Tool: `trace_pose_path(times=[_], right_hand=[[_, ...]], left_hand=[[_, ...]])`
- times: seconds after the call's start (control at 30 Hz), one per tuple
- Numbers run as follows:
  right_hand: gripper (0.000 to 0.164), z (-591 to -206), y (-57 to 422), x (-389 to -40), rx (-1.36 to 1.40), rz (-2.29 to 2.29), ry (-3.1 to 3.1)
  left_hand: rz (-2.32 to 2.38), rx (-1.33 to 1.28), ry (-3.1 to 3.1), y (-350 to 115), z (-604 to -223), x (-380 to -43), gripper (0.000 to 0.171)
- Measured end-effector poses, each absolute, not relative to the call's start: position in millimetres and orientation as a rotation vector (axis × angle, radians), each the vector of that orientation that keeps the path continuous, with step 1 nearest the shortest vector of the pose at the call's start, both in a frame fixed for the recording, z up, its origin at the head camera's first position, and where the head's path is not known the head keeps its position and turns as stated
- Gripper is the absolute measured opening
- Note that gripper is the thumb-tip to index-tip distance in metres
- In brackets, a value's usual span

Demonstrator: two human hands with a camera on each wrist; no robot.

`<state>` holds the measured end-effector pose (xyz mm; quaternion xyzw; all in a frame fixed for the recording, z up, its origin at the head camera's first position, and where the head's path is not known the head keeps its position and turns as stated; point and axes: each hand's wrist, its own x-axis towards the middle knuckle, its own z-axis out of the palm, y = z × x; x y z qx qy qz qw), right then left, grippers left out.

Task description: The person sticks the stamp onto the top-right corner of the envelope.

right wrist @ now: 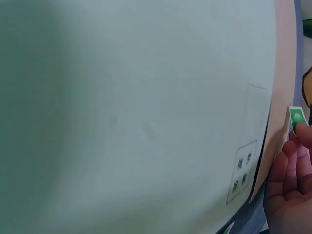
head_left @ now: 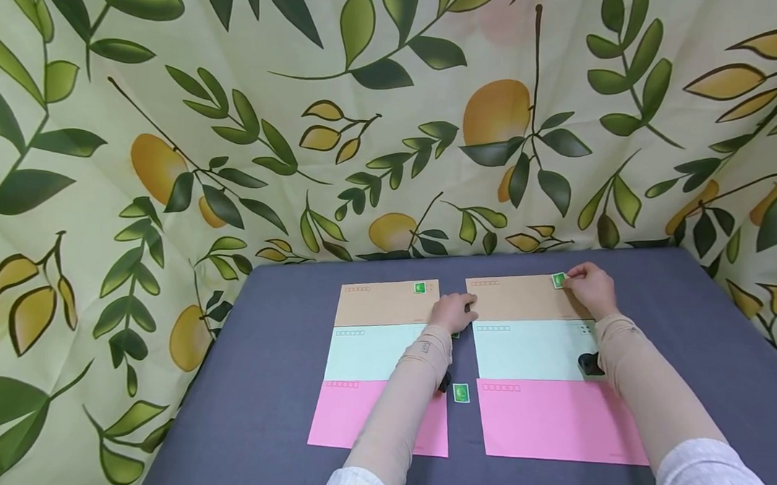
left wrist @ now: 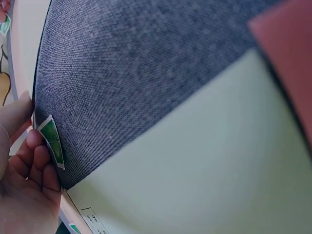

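Observation:
My right hand (head_left: 593, 289) pinches a small green postage stamp (head_left: 559, 280) between thumb and finger, at the upper right corner of the right brown envelope (head_left: 512, 300). This stamp (right wrist: 297, 116) also shows in the right wrist view. My left hand (head_left: 452, 312) is between the two brown envelopes, its thumb by the near left edge of the right one. Beside its bent lower fingers a second stamp (left wrist: 53, 142) lies on the cloth. The left brown envelope (head_left: 375, 305) bears a stamp (head_left: 420, 288) in its upper right corner.
Below the brown envelopes lie mint envelopes (head_left: 364, 353) (head_left: 520, 353) and pink envelopes (head_left: 341, 421) (head_left: 556, 427), one column per side. A loose stamp (head_left: 461, 393) rests on the dark cloth (head_left: 259, 381) between the columns. Behind stands a leaf-patterned curtain (head_left: 379, 170).

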<state>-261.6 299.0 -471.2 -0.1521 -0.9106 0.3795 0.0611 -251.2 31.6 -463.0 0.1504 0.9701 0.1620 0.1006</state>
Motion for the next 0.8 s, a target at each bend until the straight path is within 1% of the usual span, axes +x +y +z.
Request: trace_pose_path(times=[0.47, 0.8], right_hand=[[0.039, -469.0, 293.3, -266.4, -0.57, 1.201, -2.824], [0.041, -469.6, 288.5, -263.2, -0.59, 1.126, -2.838]], left_hand=[[0.496, 0.44, 2.865, 30.9, -461.1, -250.8, 0.041], [0.468, 0.46, 2.86, 30.8, -462.5, -250.8, 0.041]])
